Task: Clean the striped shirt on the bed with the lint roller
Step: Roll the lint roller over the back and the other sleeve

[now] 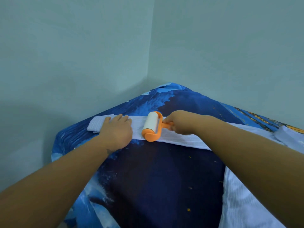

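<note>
Left hand (117, 131) pressed flat on the shirt sleeve (177, 137), right hand (178, 123) grasping the lint roller (152, 126); thin fabric may bunch if released.

We see the bed (164, 178) pushed into the corner of the room, covered by a sheet printed in dark navy and bright blue. Directly on it lies the striped shirt (238, 203), white with fine lines, its body at the right edge. One sleeve (177, 137) is stretched flat across the bed toward the far left side.
</note>
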A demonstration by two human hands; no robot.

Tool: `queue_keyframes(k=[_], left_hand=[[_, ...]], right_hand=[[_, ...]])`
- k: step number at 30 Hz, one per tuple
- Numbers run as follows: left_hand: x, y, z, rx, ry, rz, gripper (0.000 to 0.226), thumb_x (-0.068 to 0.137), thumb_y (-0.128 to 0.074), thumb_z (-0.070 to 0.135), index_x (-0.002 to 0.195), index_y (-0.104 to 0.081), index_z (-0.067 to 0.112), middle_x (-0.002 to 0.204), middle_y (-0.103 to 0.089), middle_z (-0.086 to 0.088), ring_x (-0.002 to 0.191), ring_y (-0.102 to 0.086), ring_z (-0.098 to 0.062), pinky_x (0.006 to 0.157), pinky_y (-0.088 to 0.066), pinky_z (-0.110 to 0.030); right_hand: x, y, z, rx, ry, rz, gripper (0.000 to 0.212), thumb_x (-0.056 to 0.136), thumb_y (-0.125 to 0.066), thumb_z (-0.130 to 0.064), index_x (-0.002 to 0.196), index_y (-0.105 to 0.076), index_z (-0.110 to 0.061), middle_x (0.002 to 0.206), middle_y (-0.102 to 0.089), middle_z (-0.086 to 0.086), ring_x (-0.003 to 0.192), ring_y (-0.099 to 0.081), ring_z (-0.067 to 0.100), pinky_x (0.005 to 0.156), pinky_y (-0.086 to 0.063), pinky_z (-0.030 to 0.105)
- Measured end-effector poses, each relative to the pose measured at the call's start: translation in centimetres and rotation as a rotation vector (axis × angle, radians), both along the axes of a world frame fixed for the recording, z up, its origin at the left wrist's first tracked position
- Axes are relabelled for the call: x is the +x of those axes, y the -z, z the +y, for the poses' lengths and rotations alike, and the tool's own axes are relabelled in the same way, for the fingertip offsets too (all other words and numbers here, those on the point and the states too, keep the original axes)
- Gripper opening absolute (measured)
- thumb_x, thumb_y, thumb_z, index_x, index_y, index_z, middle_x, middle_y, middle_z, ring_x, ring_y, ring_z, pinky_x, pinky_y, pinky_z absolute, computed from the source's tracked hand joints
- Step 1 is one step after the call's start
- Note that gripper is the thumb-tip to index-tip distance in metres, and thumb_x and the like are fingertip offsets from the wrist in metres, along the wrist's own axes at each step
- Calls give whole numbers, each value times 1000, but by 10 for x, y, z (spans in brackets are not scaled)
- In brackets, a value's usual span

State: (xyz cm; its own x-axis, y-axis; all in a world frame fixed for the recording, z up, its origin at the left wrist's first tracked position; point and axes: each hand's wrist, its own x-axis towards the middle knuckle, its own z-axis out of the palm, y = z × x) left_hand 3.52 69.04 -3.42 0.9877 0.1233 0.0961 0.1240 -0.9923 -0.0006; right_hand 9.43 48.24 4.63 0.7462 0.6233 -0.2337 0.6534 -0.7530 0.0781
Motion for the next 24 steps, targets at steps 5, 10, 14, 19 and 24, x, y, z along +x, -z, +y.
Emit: queue_keyframes(k=[5,10,14,19,24], left_hand=[[-12,-5,37,-226,-28,-37,43,97,-37,12,140,-40,12,146,-43,-9,133,-40,-24,111,-30,-35],[-18,3,55,-660,-31,-209,40,98,-35,15,135,-45,23,137,-54,-1,118,-51,-20,94,-38,-26],[-17,3,59,-1049,-66,-291,43,93,-34,43,133,-43,31,134,-55,-1,122,-50,-19,107,-35,-37],[-17,1,60,-1357,-20,-330,70,78,-29,62,143,-29,38,123,-50,4,108,-55,-8,109,-38,-45],[-16,1,60,-1348,3,-358,56,90,-24,59,142,-28,40,126,-47,3,109,-54,-9,104,-41,-41]], right_hand=[[-2,0,28,-17,-49,-29,22,98,-42,-17,111,-60,-14,81,-47,2,76,-44,20,64,-31,28],[-3,2,54,-37,-45,-47,20,96,-43,-10,108,-59,-11,87,-49,5,75,-43,21,65,-36,29],[-7,3,78,-24,-60,-53,22,95,-42,-7,110,-58,-9,90,-49,7,77,-44,22,69,-37,32],[-11,5,106,-9,-65,-65,27,93,-42,-1,114,-57,-9,90,-50,7,76,-45,23,68,-38,32],[-11,7,108,-13,-78,-84,29,92,-42,0,115,-56,-12,92,-51,7,77,-47,23,67,-38,32]])
